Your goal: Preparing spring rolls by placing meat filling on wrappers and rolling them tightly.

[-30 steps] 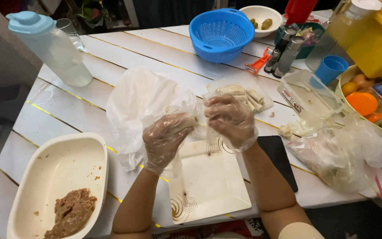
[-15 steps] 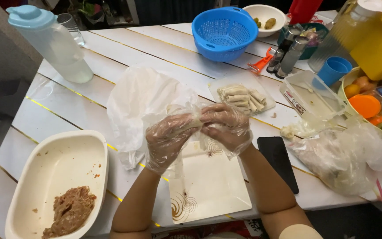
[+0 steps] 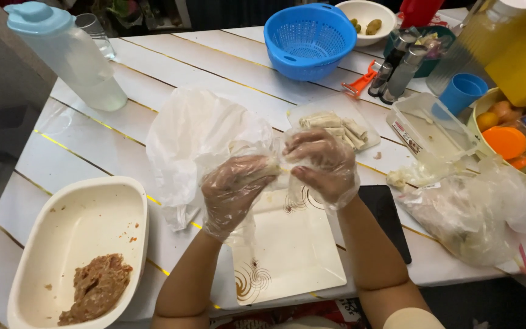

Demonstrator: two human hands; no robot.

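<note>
Two hands in clear plastic gloves meet above a square white plate (image 3: pixel 293 256): the left hand (image 3: pixel 235 192) and right hand (image 3: pixel 321 164) pinch a small pale roll (image 3: pixel 278 169) between their fingertips. Just beyond lies a tray of finished rolls (image 3: pixel 336 127); a crumpled plastic sheet (image 3: pixel 196 137) sits left, and a white tub of ground filling (image 3: pixel 95 289) lies nearer.

both gloved hands meet fingertip to fingertip, left hand (image 3: pixel 235 192) and right hand (image 3: pixel 321 164) curled.

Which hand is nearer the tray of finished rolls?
Right. The right hand sits just below the tray of rolls, nearly touching; the left hand is farther left, lower.
</note>
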